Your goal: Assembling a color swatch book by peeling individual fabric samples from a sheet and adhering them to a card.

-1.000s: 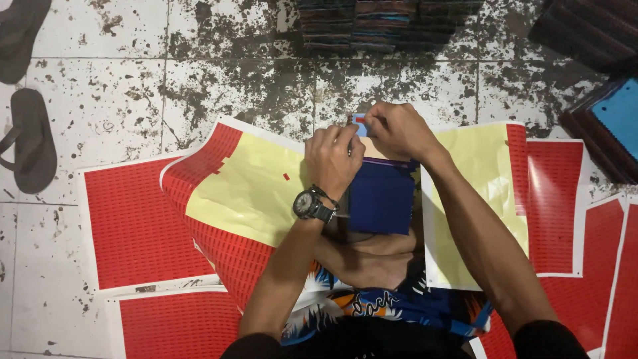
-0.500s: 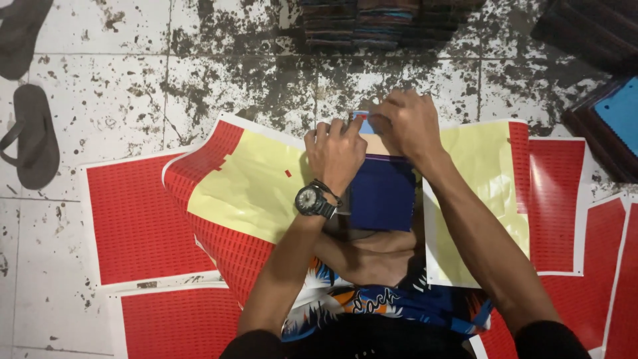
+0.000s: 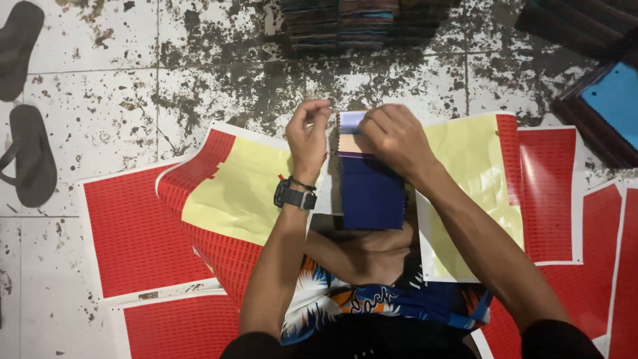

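Observation:
A stack of fabric swatches (image 3: 372, 199), dark blue with beige and lilac strips at its top, rests on my knee. My right hand (image 3: 393, 136) grips and presses the stack's top edge. Beside the stack's top left corner is my left hand (image 3: 309, 136), a black watch on its wrist. Its thumb and fingers are pinched together; I cannot see whether anything small is between them. Under my arms lies a curled sheet (image 3: 229, 199), red with a pale yellow peeled area.
Red sheets (image 3: 136, 239) with white borders cover the tiled floor left, right (image 3: 551, 193) and below. Two dark sandals (image 3: 30, 156) lie at the far left. A row of swatch stacks (image 3: 359, 23) stands at the top. Dark stacks with a blue piece (image 3: 615, 93) sit top right.
My left hand has lifted off the swatch stack and moved left, fingers pinched. My right hand has shifted onto the stack's top, and the lilac and beige strips now show.

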